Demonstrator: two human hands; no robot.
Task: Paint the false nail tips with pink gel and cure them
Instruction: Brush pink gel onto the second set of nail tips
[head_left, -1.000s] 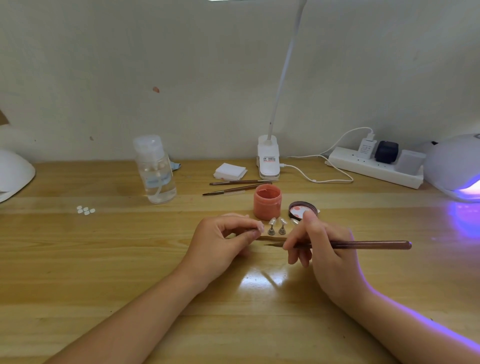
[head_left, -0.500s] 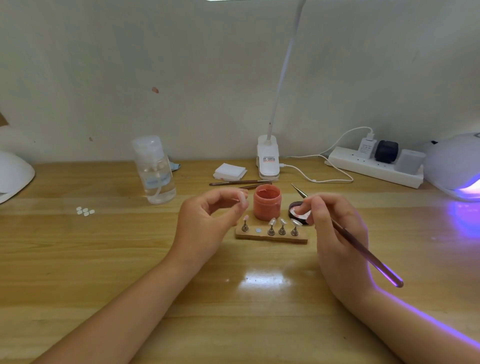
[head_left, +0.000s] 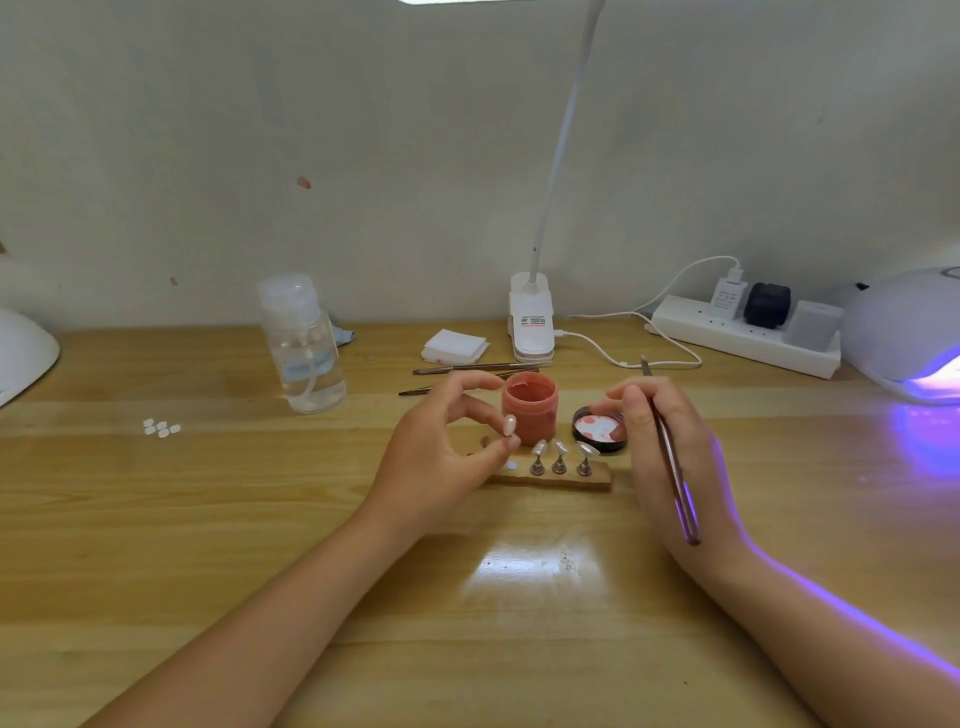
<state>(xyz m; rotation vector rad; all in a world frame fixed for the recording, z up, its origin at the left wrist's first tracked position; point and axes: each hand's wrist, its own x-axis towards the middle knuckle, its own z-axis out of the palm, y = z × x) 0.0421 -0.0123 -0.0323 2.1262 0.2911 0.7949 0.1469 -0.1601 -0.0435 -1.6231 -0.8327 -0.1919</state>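
False nail tip (head_left: 509, 425), on its small stand, is pinched between thumb and fingertip of the left hand (head_left: 441, 457), lifted just above the left end of the wooden block (head_left: 551, 479). It appears pale and unpainted, though fine detail is hard to read.

Head view, the only one supplied. Three further nail tips (head_left: 560, 447) stand upright on metal pegs in the block, near the middle of the table (head_left: 208, 519). One vacant socket shows as a pale dot beside them. The open pink gel pot (head_left: 530, 410) stands directly behind the block, its lid (head_left: 600, 430) lying inside-up to the right. The right hand (head_left: 660, 441) grips a brush (head_left: 670, 452) pen-fashion, fingers curled round the handle, bristle end raised beyond the fingers and well clear of pot and tip. The curing lamp (head_left: 904, 338) sits at the far right edge, glowing violet. A clear bottle (head_left: 304, 348), spare brushes, pads and a power strip lie behind.

Judgement: the painting step is in hand, one tip singled out for coating. The next move calls for loading the bristles at the pot, then bringing brush to the held tip with a steady left pinch; curing remains outstanding.
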